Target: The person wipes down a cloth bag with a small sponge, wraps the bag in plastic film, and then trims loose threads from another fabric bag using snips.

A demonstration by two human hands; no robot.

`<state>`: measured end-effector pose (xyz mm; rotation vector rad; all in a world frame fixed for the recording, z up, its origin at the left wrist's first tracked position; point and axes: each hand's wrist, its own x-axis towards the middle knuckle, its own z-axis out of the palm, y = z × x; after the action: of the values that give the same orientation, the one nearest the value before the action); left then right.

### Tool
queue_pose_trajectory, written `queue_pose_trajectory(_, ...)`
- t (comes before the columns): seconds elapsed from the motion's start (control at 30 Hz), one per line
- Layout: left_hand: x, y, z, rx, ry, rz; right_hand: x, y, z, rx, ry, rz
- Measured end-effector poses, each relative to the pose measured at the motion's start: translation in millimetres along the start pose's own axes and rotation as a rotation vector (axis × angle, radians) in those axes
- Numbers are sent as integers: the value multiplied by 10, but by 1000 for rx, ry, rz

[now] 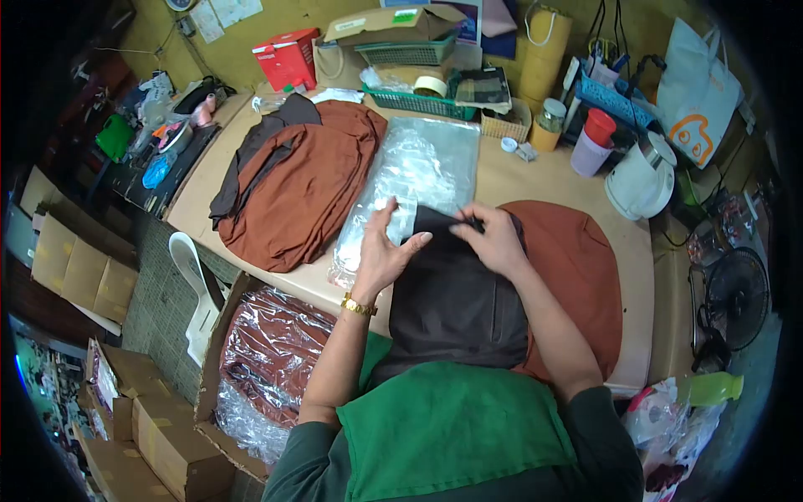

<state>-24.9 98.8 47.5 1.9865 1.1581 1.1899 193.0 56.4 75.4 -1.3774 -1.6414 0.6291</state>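
A dark brown cloth piece (456,305) with a straight vertical seam lies on the table in front of me, partly over a rust-brown cloth piece (573,276). My right hand (495,241) pinches its top edge, fingers closed on the fabric. Thumb and fingers apart, my left hand (385,255) is at the cloth's upper left corner, over the clear plastic bags (418,159); nothing shows in its grasp. To the left of the bags lies a pile of rust-brown cloth (309,184), with dark brown cloth (255,155) under and behind it.
Left of me, a cardboard box (213,368) holds plastic-wrapped rust-brown goods (272,351). A white chair (194,289) stands behind it. Along the table's back are a green basket (418,104), a jar (550,124), cups (592,142) and a white kettle (640,180). A fan (736,297) is at right.
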Motion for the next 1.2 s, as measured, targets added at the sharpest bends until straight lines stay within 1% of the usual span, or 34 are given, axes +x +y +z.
queue_pose_trajectory(0.03,63,94,15,-112,2,41,-86,-65,-13,12,5,-66)
queue_pose_trajectory(0.1,100,308,-28,-496,-233,-302,-210,-131,-25,162,-44,67)
queue_pose_trajectory(0.13,77,331,27,-531,-212,-263,-242,-179,2,336,1,33)
queue_pose_trajectory(0.17,35,356,91,-567,-193,-225,-254,-205,-2,334,5,24)
queue_pose_trajectory(0.2,-10,415,128,-586,-175,-174,-265,-226,-8,422,4,53)
queue_pose_trajectory(0.23,-40,476,165,-585,-176,-167,-280,-239,-11,510,2,83)
queue_pose_trajectory(0.27,-60,534,197,-697,-137,-203,-295,-240,-24,511,6,76)
queue_pose_trajectory(0.3,-82,562,204,-809,-95,-241,-314,-234,-43,403,-14,95)
queue_pose_trajectory(0.33,-104,560,182,-793,-132,-208,-334,-233,-49,295,-35,114)
queue_pose_trajectory(0.37,-118,572,160,-791,-128,-205,-355,-259,-6,297,-37,110)
queue_pose_trajectory(0.43,-155,632,107,-703,-162,-161,-402,-335,111,501,100,10)
queue_pose_trajectory(0.47,-145,664,63,-634,-180,-93,-422,-389,98,443,133,12)
queue_pose_trajectory(0.5,-166,684,48,-633,-181,-94,-438,-400,93,445,134,13)
queue_pose_trajectory(0.57,-237,706,45,-654,-164,-176,-485,-398,80,337,148,15)
queue_pose_trajectory(0.7,-325,614,47,-645,-118,-177,-565,-387,149,308,191,21)
queue_pose_trajectory(0.77,-343,638,-58,-723,-185,-489,-578,-387,163,263,207,-4)
queue_pose_trajectory(0.8,-336,540,-66,-854,-251,-454,-584,-376,160,265,204,1)
queue_pose_trajectory(0.83,-368,486,-47,-854,-250,-458,-584,-362,147,249,190,-4)
queue_pose_trajectory(0.9,-408,462,-36,-1241,-228,-577,-578,-362,147,235,173,-11)
queue_pose_trajectory(0.97,-404,546,-34,-1298,-224,-589,-573,-430,135,144,272,-141)
queue_pose_trajectory(1.0,-393,605,-43,-1356,-223,-599,-585,-524,93,145,270,-141)
queue_pose_trajectory(1.07,-368,681,-67,-1398,-219,-610,-625,-742,-20,-34,343,-87)
queue_pose_trajectory(1.1,-361,698,-68,-1441,-216,-622,-639,-744,-53,-34,342,-88)
queue_pose_trajectory(1.17,-363,693,-38,-1476,-209,-622,-667,-727,-133,-309,265,-182)
queue_pose_trajectory(1.2,-363,685,-25,-1511,-204,-622,-663,-777,-147,-378,312,-274)
